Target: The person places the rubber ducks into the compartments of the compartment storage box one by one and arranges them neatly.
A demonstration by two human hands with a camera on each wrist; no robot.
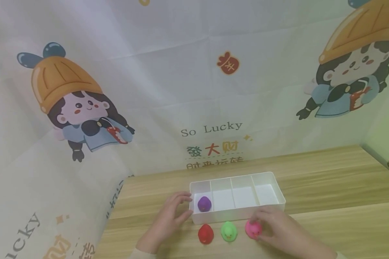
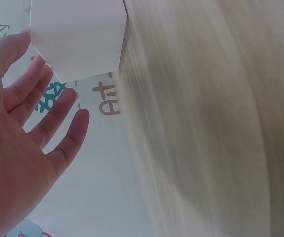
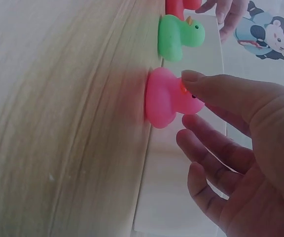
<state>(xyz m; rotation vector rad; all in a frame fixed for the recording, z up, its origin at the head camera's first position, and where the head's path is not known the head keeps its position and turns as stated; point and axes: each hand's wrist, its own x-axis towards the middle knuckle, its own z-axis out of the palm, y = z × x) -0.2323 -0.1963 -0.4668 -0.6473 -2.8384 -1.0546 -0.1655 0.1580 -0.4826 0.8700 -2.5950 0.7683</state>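
A white box [image 1: 225, 214] with a row of compartments stands on the table, and a purple rubber duck [image 1: 204, 204] sits in its leftmost compartment. My left hand [image 1: 170, 216] is at the box's left end, fingers spread and fairly straight; fingertips and thumb rest at its wall. Along the box's front stand a red duck [image 1: 205, 234], a green duck [image 1: 228, 231] and a pink rubber duck [image 1: 253, 229]. My right hand [image 1: 277, 228] pinches the pink duck by its head between thumb and forefinger, its other fingers loosely bent. The pink duck [image 3: 160, 98] is upright on the table.
The wood-grain table [image 1: 337, 187] extends to both sides of the box. Behind it hangs a pale printed cloth [image 1: 168, 79] with cartoon figures and lettering, which also covers the left side.
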